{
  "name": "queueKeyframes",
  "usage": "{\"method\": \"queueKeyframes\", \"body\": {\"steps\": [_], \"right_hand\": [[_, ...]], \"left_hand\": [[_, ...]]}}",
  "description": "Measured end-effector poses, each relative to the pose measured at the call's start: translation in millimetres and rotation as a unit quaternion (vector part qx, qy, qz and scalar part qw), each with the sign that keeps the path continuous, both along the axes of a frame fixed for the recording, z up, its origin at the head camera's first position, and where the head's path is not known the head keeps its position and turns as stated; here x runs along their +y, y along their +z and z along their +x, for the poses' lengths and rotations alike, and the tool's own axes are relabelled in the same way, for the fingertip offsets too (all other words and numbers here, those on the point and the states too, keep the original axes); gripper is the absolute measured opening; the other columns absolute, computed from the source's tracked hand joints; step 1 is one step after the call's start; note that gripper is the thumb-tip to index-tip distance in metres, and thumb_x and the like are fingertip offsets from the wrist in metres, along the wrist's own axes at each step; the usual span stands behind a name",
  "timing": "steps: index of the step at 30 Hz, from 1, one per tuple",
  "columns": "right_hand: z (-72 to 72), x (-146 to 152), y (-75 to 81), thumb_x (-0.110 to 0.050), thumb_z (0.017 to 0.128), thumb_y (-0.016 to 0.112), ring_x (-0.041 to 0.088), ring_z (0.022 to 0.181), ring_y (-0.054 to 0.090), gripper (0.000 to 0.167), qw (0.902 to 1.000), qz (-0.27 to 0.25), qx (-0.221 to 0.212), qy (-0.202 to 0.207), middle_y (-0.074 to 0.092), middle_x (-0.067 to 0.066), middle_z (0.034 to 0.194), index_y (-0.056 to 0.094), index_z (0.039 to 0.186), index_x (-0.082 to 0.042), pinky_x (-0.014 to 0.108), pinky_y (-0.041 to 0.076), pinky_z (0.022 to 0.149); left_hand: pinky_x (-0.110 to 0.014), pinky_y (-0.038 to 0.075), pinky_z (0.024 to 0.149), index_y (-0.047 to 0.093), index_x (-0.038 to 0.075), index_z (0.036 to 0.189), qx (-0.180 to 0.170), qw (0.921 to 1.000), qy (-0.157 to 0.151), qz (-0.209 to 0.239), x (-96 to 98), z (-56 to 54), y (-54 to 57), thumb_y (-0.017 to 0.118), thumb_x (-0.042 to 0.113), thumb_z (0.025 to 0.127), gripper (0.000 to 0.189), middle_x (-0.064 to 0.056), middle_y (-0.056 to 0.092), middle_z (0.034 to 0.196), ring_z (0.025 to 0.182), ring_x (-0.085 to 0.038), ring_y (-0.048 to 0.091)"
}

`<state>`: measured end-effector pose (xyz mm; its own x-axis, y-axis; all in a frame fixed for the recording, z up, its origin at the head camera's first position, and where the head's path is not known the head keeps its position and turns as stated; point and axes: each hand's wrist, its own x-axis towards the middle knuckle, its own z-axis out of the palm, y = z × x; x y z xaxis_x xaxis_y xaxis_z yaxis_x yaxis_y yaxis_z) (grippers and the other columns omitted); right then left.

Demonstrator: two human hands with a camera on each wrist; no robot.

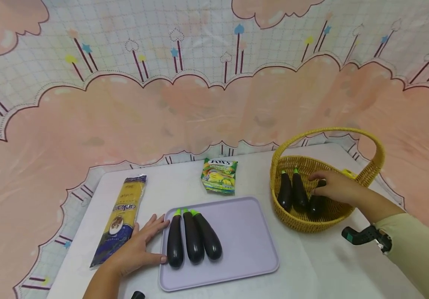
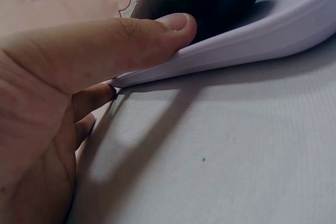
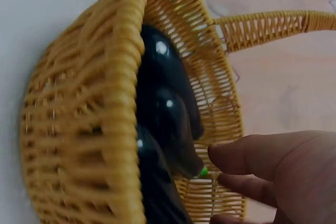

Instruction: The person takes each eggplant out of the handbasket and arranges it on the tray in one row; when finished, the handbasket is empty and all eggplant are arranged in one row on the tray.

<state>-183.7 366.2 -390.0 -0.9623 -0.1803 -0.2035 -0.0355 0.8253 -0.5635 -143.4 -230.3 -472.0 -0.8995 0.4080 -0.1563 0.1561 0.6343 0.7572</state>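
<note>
My left hand [image 1: 139, 248] rests at the left edge of a pale purple tray [image 1: 244, 236], fingers extended along it. In the left wrist view its thumb [image 2: 176, 24] lies over the rim beside a dark eggplant [image 2: 210, 3]. Three eggplants [image 1: 193, 241] with green stems lie side by side at the tray's left. My right hand [image 1: 336, 187] reaches into a yellow wicker basket [image 1: 311, 226], over the rightmost eggplant [image 1: 316, 205]. In the right wrist view its thumb and fingers are spread near the stem ends. Two more eggplants [image 1: 293, 193] lie left of it.
A blue and yellow pasta packet [image 1: 119, 220] lies left of the tray. Behind the tray is a green candy bag [image 1: 220, 176]. The basket's tall handle [image 1: 326, 131] arches above the right hand. A patterned curtain [image 1: 199, 116] hangs behind the white table [image 1: 304, 265].
</note>
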Motion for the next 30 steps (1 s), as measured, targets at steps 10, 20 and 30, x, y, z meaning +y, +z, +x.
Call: {"method": "queueKeyframes", "body": {"steps": [10,20,30], "right_hand": [[-0.4,10,10.5,-0.026,0.101,0.07,0.064,0.136,0.041,0.086,0.9803,-0.08,-0.143,-0.111,0.032,0.047,0.149,0.019,0.157,0.016,0.073,0.049,0.105],[-6.1,5,-0.3,-0.008,0.096,0.072,0.06,0.14,0.041,0.085,0.9421,-0.187,-0.224,-0.165,0.026,0.043,0.154,0.016,0.159,0.006,0.062,0.059,0.098],[-10.8,-3,-2.0,-0.002,0.094,0.074,0.055,0.136,0.047,0.077,0.9393,-0.197,-0.227,-0.166,0.029,0.041,0.154,0.026,0.154,0.006,0.063,0.058,0.1]], "left_hand": [[-0.069,-0.024,0.121,0.051,0.018,0.16,0.003,1.0,-0.002,-0.003,-1.4,-1.1,0.4,0.096,0.038,0.071,0.102,-0.009,0.026,0.176,0.164,-0.042,-0.003],[-0.067,-0.024,0.122,0.052,0.017,0.16,0.01,0.9999,-0.007,-0.002,-1.2,-3.4,-0.6,0.097,0.04,0.07,0.103,-0.01,0.027,0.175,0.164,-0.042,-0.001],[-0.066,-0.025,0.121,0.05,0.018,0.161,-0.013,0.9998,0.009,-0.009,0.7,-1.5,-0.4,0.098,0.036,0.068,0.106,-0.012,0.024,0.176,0.164,-0.043,-0.004]]}}
